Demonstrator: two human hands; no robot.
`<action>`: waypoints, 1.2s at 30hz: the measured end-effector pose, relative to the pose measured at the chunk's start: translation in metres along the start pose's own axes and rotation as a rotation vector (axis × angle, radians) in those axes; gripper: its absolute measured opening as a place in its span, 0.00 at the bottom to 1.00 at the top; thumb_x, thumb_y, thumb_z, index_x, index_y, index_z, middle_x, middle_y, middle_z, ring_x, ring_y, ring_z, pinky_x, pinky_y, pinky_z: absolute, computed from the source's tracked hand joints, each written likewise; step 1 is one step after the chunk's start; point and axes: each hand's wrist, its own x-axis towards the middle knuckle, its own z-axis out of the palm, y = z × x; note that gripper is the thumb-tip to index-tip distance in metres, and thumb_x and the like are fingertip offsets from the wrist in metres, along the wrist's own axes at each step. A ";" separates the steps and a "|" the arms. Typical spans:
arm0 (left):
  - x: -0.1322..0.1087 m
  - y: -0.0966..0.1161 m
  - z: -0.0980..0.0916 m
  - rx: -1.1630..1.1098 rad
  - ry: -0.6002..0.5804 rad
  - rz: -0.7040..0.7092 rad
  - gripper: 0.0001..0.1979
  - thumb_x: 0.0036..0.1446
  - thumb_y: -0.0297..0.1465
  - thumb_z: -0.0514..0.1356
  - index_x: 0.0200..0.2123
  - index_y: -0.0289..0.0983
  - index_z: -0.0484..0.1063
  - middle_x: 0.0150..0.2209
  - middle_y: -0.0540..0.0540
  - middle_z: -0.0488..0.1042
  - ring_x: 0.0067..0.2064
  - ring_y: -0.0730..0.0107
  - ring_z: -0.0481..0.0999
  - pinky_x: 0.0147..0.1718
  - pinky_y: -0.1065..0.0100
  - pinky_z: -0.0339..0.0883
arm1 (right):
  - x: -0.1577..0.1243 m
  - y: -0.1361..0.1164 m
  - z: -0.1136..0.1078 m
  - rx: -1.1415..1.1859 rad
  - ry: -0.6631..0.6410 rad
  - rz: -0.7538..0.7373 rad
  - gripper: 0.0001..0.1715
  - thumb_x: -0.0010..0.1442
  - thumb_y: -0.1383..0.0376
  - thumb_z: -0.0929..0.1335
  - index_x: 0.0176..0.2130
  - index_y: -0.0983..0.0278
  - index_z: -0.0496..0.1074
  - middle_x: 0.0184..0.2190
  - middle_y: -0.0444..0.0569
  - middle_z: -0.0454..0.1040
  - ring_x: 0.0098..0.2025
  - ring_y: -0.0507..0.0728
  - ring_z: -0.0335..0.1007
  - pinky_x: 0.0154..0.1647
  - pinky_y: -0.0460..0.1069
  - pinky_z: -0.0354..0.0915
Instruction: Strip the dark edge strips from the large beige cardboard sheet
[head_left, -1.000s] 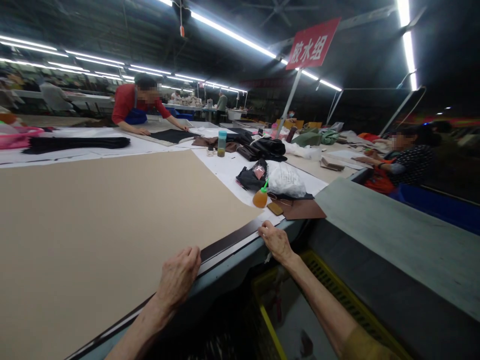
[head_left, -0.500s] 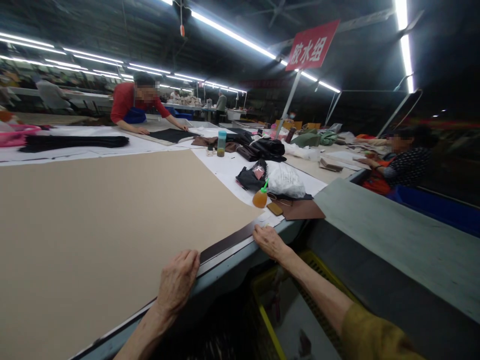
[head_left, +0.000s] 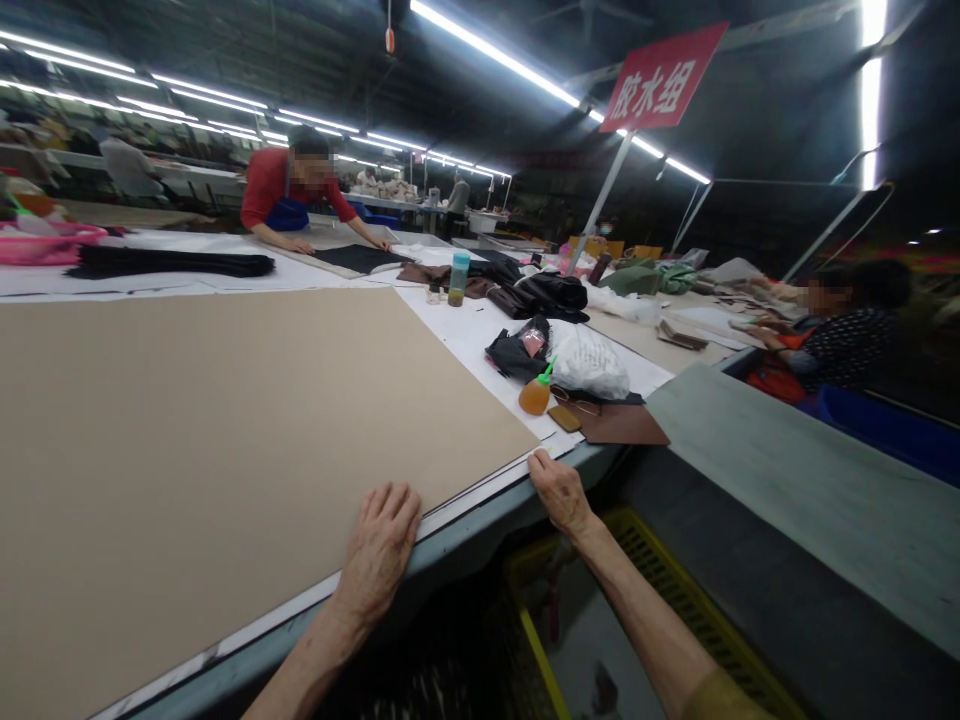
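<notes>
A large beige sheet lies flat over the table, its near edge running along the table's front edge. My left hand rests on that edge, fingers laid flat on the sheet and close together. Farther right, my right hand is closed in a pinch at the sheet's near right corner; what its fingertips hold is too small to make out. Just beyond it are an orange bottle with a green spout, a small tan block and a brown sheet.
A yellow crate stands below the table edge. Plastic-wrapped bundles, dark folded material and a blue-capped bottle lie beyond the sheet. A person in red leans over the far side; another sits at right.
The dark strip along the sheet's near edge between my hands has been mostly covered by the beige sheet. My left hand's fingers now lie flatter on it. The view has shifted slightly.
</notes>
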 end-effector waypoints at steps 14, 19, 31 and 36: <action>0.000 0.002 0.002 0.112 0.075 0.056 0.13 0.60 0.31 0.51 0.47 0.39 0.70 0.52 0.44 0.69 0.55 0.55 0.64 0.54 0.52 0.59 | -0.017 0.062 0.028 0.412 0.261 0.708 0.18 0.56 0.59 0.56 0.32 0.65 0.69 0.26 0.50 0.73 0.29 0.56 0.68 0.32 0.48 0.60; -0.002 0.001 0.005 0.135 0.088 0.056 0.13 0.60 0.31 0.51 0.47 0.40 0.70 0.52 0.45 0.68 0.55 0.55 0.64 0.55 0.52 0.59 | -0.005 0.077 0.033 0.382 0.255 0.752 0.18 0.54 0.60 0.56 0.30 0.66 0.69 0.28 0.54 0.73 0.31 0.58 0.66 0.34 0.50 0.58; -0.001 0.003 0.002 0.096 0.011 0.010 0.14 0.60 0.29 0.51 0.48 0.41 0.69 0.54 0.46 0.67 0.57 0.56 0.62 0.56 0.52 0.55 | 0.022 0.112 0.026 0.300 0.204 0.937 0.14 0.58 0.67 0.57 0.35 0.69 0.69 0.34 0.57 0.70 0.36 0.57 0.64 0.39 0.52 0.57; 0.001 0.004 -0.001 0.088 -0.001 -0.003 0.15 0.61 0.28 0.49 0.48 0.40 0.69 0.54 0.45 0.66 0.57 0.55 0.61 0.56 0.51 0.55 | -0.006 0.159 -0.012 0.459 0.165 1.044 0.13 0.53 0.65 0.59 0.32 0.69 0.70 0.29 0.56 0.71 0.34 0.59 0.65 0.35 0.52 0.59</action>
